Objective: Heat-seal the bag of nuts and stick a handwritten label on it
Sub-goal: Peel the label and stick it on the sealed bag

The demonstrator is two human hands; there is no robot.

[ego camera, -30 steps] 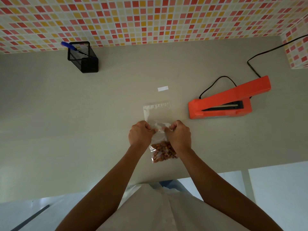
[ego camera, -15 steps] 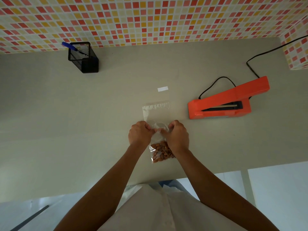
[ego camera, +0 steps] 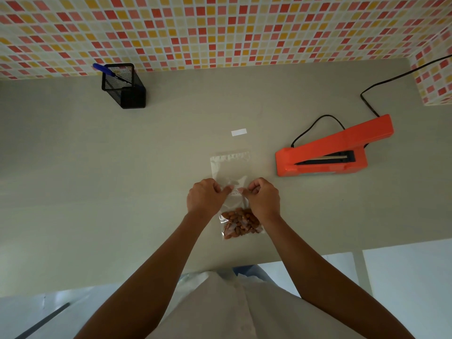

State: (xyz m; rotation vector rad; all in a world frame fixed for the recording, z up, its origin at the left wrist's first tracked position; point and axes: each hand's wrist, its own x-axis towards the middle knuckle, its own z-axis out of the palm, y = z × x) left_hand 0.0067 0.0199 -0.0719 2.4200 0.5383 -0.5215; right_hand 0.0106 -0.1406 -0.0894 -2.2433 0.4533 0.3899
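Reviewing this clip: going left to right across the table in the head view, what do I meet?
Black mesh pen holder with a blue pen, left hand, right hand, orange heat sealer. Left out: the bag of nuts both hands pinch and the white strip beyond it, which overlap the hands.

Bag (ego camera: 231, 171) centre; sealer (ego camera: 327, 152) right; pen holder (ego camera: 124, 88) far left.

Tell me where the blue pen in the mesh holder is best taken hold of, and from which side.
Take the blue pen by its upper end, the only part clear of the black mesh holder. Come from above and the left: the pen leans over the holder's left rim, the rest sunk inside the mesh. A pinch grip drawn along that lean should free it.
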